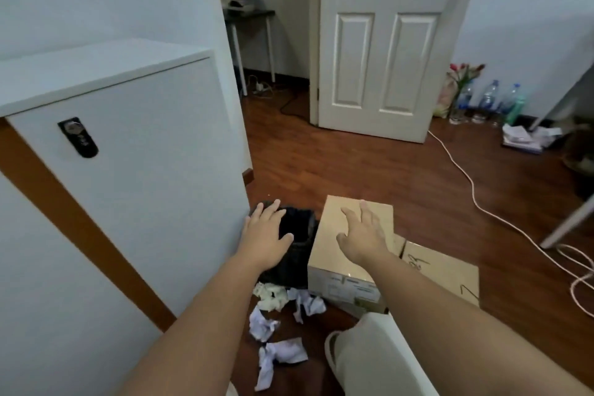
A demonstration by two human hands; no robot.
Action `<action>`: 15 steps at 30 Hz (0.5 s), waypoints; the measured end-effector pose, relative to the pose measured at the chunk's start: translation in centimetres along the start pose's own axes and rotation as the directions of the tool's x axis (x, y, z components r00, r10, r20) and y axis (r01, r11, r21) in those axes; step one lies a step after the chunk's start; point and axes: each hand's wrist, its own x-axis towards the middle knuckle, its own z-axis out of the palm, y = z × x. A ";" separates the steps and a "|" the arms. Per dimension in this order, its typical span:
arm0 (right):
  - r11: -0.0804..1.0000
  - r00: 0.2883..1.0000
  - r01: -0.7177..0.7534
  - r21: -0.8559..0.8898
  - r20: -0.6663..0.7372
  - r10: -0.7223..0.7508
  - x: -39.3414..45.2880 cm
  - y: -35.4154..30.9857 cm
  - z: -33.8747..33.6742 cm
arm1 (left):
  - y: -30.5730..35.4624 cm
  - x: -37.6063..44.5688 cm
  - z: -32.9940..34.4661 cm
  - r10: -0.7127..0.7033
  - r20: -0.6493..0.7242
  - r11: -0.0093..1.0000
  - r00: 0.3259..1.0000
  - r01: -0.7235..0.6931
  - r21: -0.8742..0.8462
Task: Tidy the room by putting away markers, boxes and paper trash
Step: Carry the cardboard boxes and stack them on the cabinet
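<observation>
We see our left hand [266,236] spread over the black bin [297,247]. Our right hand [363,235] hovers above the cardboard box [337,254]. Crumpled paper [279,325] litters the near floor [369,170].

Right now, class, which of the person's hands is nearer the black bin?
Left. The left hand hovers open over the black bin, overlapping its rim. The right hand is off to the bin's right, above the cardboard box.

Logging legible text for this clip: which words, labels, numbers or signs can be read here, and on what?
Nothing reads clearly.
Flat cardboard box: black handwritten marks, not legible.
Upright cardboard box: printed label on its front side, too blurred.
Water bottles: blue labels, too small.
Cabinet lock: small markings, blurred.
</observation>
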 end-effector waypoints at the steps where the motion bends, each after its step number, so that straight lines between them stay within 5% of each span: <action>1: 0.999 0.999 -0.043 0.003 0.005 0.043 -0.1 1.5 0.4 | 0.8 0.5 1.1 0.007 0.029 1.000 1.000 -0.006 -0.013; 9: 0.935 0.931 -0.350 0.060 0.132 0.340 -1.4 9.8 4.6 | 2.7 2.8 8.9 -0.046 0.220 0.998 0.974 0.056 -0.041; 15: 0.883 0.867 -0.453 0.125 0.291 0.403 0.4 13.0 7.0 | 1.2 3.7 13.9 -0.104 0.344 0.992 0.933 0.124 -0.036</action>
